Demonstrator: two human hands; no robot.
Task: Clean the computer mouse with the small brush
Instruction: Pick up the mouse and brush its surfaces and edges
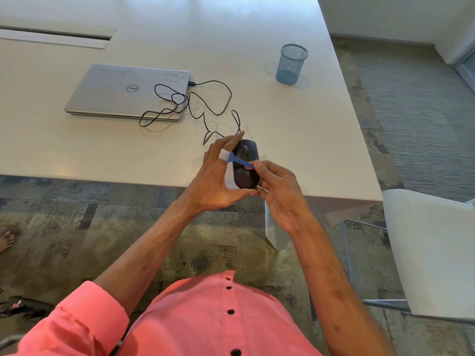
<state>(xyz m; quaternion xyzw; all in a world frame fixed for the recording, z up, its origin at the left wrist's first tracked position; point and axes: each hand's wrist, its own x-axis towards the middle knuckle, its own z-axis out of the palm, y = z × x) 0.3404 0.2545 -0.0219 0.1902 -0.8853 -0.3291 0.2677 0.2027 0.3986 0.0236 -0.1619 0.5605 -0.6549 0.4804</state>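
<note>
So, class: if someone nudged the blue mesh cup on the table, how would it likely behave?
The blue mesh cup is see-through wire and looks empty, so probably light and easy to slide. It is tall for its base, so a high push might tip it; being round, it could then roll.

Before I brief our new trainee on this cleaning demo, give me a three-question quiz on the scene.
1. True or false: the laptop lies closed.
2. Which hand pinches the small brush? A) left hand B) right hand
3. Fill in: the mouse cable plugs into the ____.

Key: 1 true; 2 B; 3 laptop. The left hand supports the mouse, lifted off the table; the blue mesh cup stands apart.
</note>
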